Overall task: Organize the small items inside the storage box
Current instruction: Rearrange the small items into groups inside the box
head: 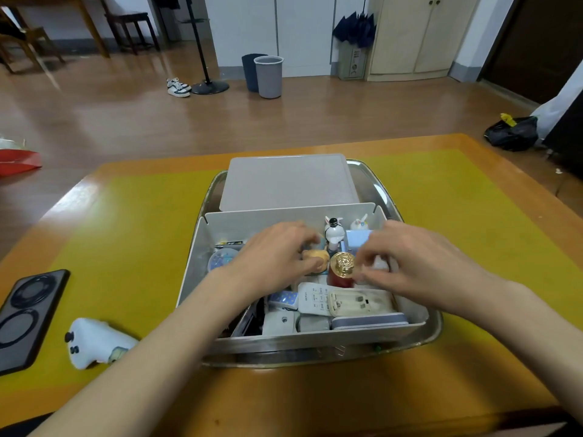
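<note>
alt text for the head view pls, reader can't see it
Two bare hands, left hand and right hand, reach into an open white storage box crowded with small items, around a red bottle with a gold cap. The box sits in a metal tray on a yellow-topped table; its lid lies behind.

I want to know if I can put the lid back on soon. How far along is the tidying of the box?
Done: the lid is off, lying behind the storage box; two rabbit figurines stand upright at the back. In hand: both hands work mid-box, the left hand at a tan figurine, the right hand beside the gold-capped red bottle. Left: the remote and small items in front lie jumbled.
</note>
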A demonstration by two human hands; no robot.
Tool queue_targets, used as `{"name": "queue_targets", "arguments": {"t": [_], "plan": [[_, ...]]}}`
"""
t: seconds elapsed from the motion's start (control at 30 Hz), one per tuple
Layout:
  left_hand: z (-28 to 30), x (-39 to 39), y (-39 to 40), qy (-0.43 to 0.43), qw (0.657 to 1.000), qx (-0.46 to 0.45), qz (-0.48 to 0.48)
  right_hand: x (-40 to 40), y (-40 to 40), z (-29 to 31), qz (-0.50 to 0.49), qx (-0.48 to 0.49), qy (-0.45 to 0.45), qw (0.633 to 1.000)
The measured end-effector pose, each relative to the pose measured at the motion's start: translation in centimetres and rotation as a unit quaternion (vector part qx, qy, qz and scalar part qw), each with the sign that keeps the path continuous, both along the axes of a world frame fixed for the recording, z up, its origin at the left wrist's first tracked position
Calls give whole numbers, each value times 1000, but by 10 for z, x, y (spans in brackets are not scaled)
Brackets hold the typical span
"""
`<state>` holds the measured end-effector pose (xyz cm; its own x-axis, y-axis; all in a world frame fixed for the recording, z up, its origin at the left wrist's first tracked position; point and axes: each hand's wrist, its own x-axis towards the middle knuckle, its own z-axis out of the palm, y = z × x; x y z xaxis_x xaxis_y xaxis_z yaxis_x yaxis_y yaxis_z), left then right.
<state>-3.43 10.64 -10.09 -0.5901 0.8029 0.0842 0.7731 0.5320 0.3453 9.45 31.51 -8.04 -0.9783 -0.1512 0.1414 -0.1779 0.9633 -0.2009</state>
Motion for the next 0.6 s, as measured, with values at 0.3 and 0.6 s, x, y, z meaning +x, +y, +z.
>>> {"name": "queue_targets", "arguments": {"t": [0.3,0.6], "plan": [[-15,31,-16,8,989,-128,-69,16,-3,1,44,81,-175,980],[5,30,-16,18,995,-86,-40,11,-6,5,37,115,-194,974]]}}
